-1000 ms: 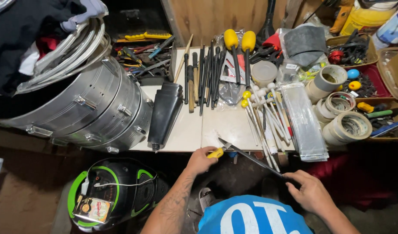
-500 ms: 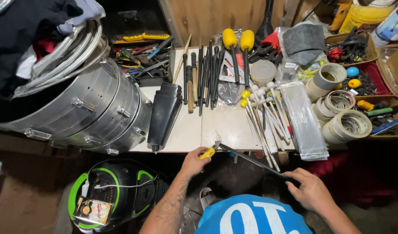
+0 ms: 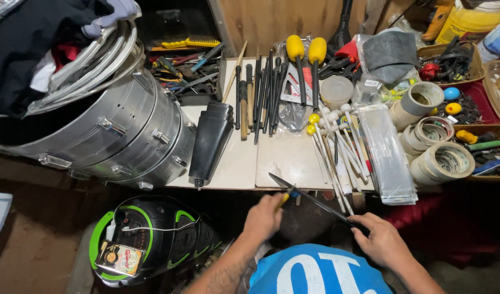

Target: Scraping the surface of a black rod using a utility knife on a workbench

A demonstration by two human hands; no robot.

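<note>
My left hand (image 3: 263, 216) grips a small tool with a yellow and blue handle (image 3: 287, 195), its tip against a long dark blade (image 3: 310, 198). My right hand (image 3: 381, 238) holds the near end of that blade, which runs slantwise from the white table's front edge (image 3: 236, 182) down towards me. Both hands are just in front of the table, above a blue cloth with white marks (image 3: 315, 272).
A metal drum shell (image 3: 114, 130) lies on the left with dark cloth and hoops on top. On the table lie a black cowbell (image 3: 210, 142), dark sticks (image 3: 261, 92), yellow-headed mallets (image 3: 307, 60), white sticks (image 3: 337, 147) and tape rolls (image 3: 437, 158). A black-and-green speaker (image 3: 146, 239) stands below.
My left hand has slid with the yellow-handled tool to the right and slightly down along the blade. The right hand keeps hold of the blade's end.
</note>
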